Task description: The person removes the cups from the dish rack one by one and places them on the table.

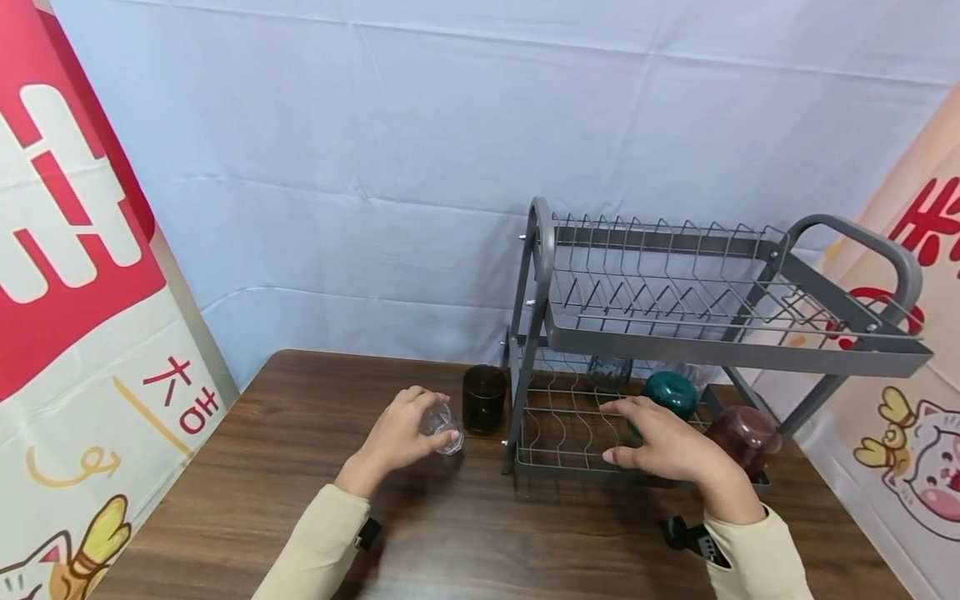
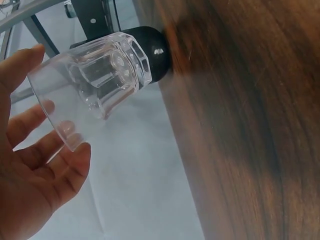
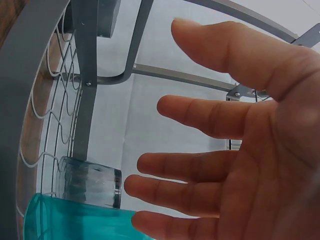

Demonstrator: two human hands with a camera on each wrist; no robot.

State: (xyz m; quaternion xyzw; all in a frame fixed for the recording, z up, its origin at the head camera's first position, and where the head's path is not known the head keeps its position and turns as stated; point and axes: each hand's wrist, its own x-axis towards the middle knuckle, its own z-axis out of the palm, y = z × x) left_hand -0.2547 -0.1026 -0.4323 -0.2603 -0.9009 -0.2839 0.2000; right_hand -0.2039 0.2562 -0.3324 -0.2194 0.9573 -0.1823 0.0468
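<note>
My left hand [image 1: 396, 432] grips a clear plastic-looking cup [image 2: 92, 80] near its rim, thumb on one side and fingers on the other. In the left wrist view the cup is tilted, its faceted base pointing away from the palm, just above the wood table. A black cup [image 1: 483, 400] stands right behind it, beside the rack. My right hand [image 1: 663, 437] holds nothing; its fingers are spread apart at the front of the lower tier of the grey dish rack [image 1: 720, 354]. Near that hand sit a teal cup [image 1: 671, 392] and a dark red cup [image 1: 744, 435].
The rack's upper tier, with wire plate slots [image 1: 645, 275], overhangs the lower one. A clear glass [image 1: 609, 373] lies at the back of the lower tier. Behind the wooden table [image 1: 300, 467] hangs a pale cloth [image 1: 360, 150], with printed banners on both sides.
</note>
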